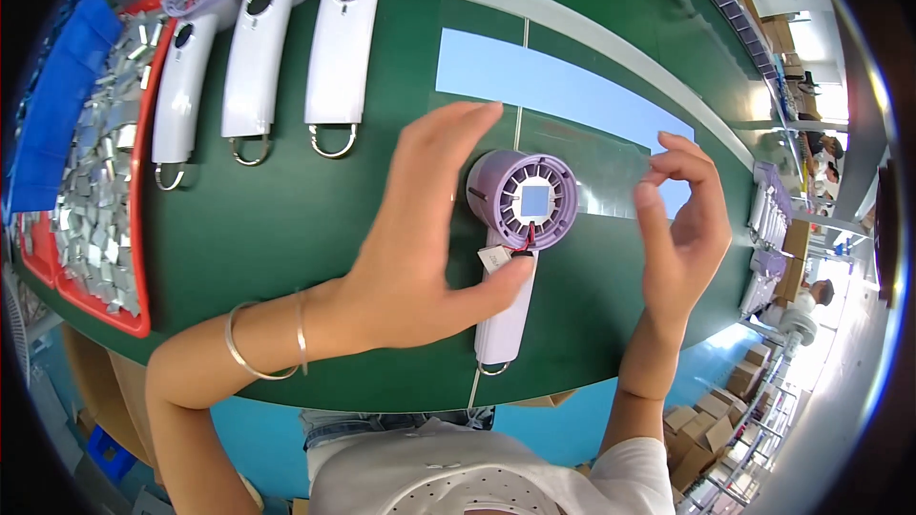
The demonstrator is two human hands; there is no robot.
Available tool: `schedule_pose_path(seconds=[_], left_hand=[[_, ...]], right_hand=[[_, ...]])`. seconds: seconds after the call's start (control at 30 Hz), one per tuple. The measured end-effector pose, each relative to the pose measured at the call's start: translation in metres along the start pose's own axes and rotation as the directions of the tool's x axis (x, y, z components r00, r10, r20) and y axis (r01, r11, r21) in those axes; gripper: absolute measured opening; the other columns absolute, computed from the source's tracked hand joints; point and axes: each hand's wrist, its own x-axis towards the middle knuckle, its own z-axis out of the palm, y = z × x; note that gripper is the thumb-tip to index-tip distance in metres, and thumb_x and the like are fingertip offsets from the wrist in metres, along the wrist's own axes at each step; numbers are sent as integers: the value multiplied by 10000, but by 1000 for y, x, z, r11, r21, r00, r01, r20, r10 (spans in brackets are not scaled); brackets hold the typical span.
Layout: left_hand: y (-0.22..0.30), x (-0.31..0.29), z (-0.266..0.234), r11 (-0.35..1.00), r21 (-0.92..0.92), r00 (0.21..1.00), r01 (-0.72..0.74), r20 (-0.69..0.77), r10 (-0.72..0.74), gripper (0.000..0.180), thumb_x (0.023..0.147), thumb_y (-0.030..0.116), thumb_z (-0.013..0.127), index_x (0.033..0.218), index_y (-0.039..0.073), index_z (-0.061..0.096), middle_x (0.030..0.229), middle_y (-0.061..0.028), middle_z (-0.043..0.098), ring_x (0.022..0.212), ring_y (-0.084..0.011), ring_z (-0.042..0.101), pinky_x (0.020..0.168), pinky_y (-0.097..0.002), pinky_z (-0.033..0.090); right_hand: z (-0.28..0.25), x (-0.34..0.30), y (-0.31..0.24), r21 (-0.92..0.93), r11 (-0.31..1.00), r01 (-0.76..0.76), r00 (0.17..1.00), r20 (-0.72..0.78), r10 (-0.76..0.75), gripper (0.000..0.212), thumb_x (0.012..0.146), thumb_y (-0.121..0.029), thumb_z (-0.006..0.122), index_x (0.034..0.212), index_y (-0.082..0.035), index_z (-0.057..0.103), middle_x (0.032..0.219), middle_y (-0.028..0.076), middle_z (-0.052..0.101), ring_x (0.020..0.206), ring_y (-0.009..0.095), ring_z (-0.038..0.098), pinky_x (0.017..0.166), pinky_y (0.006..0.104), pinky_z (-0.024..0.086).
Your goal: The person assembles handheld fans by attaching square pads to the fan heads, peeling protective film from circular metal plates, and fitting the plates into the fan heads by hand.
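Note:
A lilac-and-white handheld fan body (pixel 522 198) lies on the green mat (pixel 315 219), its round head open with a pale blue square in the middle. Red and black wires run from the head to a small white connector (pixel 496 258). My left hand (pixel 420 238) holds the fan: the thumb presses across the handle at the connector and the fingers reach up past the left of the head. To the right of the head my right hand (pixel 682 219) is raised, thumb and forefinger pinched together. I see nothing between them.
Three more fan bodies (pixel 262 48) lie side by side at the far left. A red tray (pixel 141 229) of several small metal pieces sits at the left edge, next to blue trays (pixel 52 105). A light blue sheet (pixel 534 81) and a gridded film sheet (pixel 601 176) lie behind the fan.

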Motion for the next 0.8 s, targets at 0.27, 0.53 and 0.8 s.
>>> schedule_pose_path(seconds=[0.27, 0.53, 0.8], left_hand=[[30, -59, -172, 640, 711, 857, 293, -492, 155, 137, 980, 18, 540, 1073, -49, 616, 1088, -95, 614, 1023, -188, 583, 911, -307, 467], [4, -119, -258, 46, 901, 902, 431, -431, -10, 249, 929, 57, 614, 1168, -8, 640, 1081, -145, 651, 1001, -275, 627, 869, -340, 487], [15, -104, -250, 22, 882, 881, 471, -469, -70, 166, 897, 55, 644, 1047, -10, 673, 999, -159, 687, 872, -306, 674, 760, -387, 517]], right_hand=[[-13, -61, 69, 28, 977, -213, 958, -188, 215, 78, 925, -34, 624, 962, 35, 627, 1078, 119, 646, 1053, 195, 583, 948, 308, 419], [4, -64, 64, 108, 982, -152, 984, -82, 161, 53, 880, 26, 614, 932, 19, 620, 1032, 108, 630, 899, 136, 580, 819, 252, 443], [2, -71, 59, 38, 997, -67, 996, -60, 69, 55, 857, 41, 626, 906, 17, 620, 970, 112, 634, 912, 181, 602, 819, 286, 458]])
